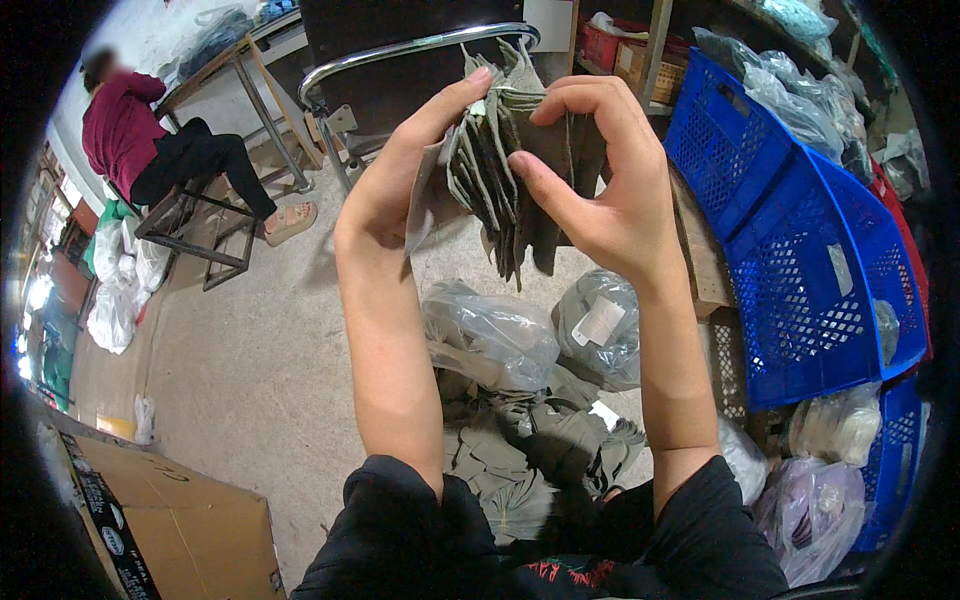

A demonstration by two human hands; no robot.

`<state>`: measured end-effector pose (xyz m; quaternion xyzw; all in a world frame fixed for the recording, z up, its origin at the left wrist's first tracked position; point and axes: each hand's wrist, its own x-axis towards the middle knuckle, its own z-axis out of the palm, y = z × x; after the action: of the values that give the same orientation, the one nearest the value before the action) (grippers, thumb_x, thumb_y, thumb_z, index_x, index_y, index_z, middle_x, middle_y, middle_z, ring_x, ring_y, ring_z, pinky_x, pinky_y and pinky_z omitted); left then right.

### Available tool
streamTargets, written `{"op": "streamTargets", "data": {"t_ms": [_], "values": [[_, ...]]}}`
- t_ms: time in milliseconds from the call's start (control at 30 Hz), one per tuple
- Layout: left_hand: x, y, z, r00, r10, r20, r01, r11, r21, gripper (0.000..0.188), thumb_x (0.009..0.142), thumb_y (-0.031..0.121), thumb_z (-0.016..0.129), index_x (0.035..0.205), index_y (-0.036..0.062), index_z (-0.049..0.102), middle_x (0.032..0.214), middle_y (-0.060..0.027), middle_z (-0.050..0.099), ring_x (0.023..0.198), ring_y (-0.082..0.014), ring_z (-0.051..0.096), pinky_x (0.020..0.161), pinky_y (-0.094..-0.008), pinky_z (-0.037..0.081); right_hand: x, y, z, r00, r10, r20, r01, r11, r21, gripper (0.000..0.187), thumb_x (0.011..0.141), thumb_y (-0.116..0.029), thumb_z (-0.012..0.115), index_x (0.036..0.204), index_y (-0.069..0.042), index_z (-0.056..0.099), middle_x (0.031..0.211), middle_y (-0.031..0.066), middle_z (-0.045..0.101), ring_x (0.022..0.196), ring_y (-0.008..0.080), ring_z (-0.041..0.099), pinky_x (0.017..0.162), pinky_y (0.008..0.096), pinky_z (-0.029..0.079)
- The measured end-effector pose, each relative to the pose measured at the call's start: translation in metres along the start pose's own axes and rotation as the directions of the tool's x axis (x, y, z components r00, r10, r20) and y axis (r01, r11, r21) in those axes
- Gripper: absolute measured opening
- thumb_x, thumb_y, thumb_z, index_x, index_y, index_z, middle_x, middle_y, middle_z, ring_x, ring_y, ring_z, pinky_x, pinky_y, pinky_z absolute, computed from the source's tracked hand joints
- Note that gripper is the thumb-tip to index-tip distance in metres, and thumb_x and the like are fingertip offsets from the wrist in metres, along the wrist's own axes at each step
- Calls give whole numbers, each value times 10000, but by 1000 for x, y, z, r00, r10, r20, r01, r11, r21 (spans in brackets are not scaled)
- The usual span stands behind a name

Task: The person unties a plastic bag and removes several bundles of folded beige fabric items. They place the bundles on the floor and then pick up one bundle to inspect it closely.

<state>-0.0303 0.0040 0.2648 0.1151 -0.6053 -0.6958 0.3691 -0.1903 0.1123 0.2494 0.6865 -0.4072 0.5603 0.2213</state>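
Observation:
I hold up a thick stack of grey-green fabric pieces, its layers fanned apart at the lower edge. My left hand is closed round the stack's left side, thumb on top and the other fingers hidden behind it. On the right side, my right hand has its curled fingers at the upper part of the pieces, and its thumb presses against the layer edges. Below my hands, many loose grey-green fabric pieces lie heaped near my lap. Beyond them sit two clear plastic bags with similar greenish contents.
Blue perforated crates with bagged goods stand at the right, above a purple-tinted bag. A cardboard box is at the lower left. Far left, a person sits on a metal-framed stool. A chrome tubular rail curves ahead.

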Motion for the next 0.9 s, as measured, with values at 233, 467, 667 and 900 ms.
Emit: {"op": "streamTargets", "data": {"t_ms": [233, 467, 667, 900], "values": [[0, -2, -1, 999, 32, 37, -33, 999, 16, 462, 958, 502, 687, 1117, 72, 752, 935, -62, 770, 776, -157, 732, 689, -285, 595, 0, 0, -1, 1000, 9, 18, -10, 1000, 20, 338, 787, -123, 826, 1046, -9, 642, 1021, 135, 629, 942, 303, 648, 835, 360, 532], [5, 0, -1, 993, -115, 14, 115, 992, -59, 451, 963, 496, 686, 1112, 77, 757, 947, -58, 770, 790, -156, 722, 692, -281, 576, 0, -3, -2, 1000, 18, 15, -18, 1000, 8, 333, 788, -113, 802, 1055, -7, 634, 1020, 143, 625, 932, 300, 645, 830, 361, 529], [1, 4, 1, 994, -90, -57, 94, 992, 87, 473, 934, 533, 704, 1084, 89, 765, 951, -48, 768, 811, -147, 718, 730, -299, 579, -2, -6, -5, 991, 111, 78, -116, 992, 56, 317, 815, -79, 753, 1085, -3, 604, 1082, 121, 626, 1011, 235, 620, 923, 323, 491], [-2, 5, 3, 992, -126, -30, 127, 992, 10, 444, 947, 511, 697, 1088, 96, 763, 939, -35, 771, 786, -137, 724, 698, -297, 583, -1, -6, -2, 997, 63, 52, -65, 997, 49, 284, 820, -19, 701, 1084, 0, 599, 1108, 128, 616, 1030, 253, 620, 944, 332, 487]]}}
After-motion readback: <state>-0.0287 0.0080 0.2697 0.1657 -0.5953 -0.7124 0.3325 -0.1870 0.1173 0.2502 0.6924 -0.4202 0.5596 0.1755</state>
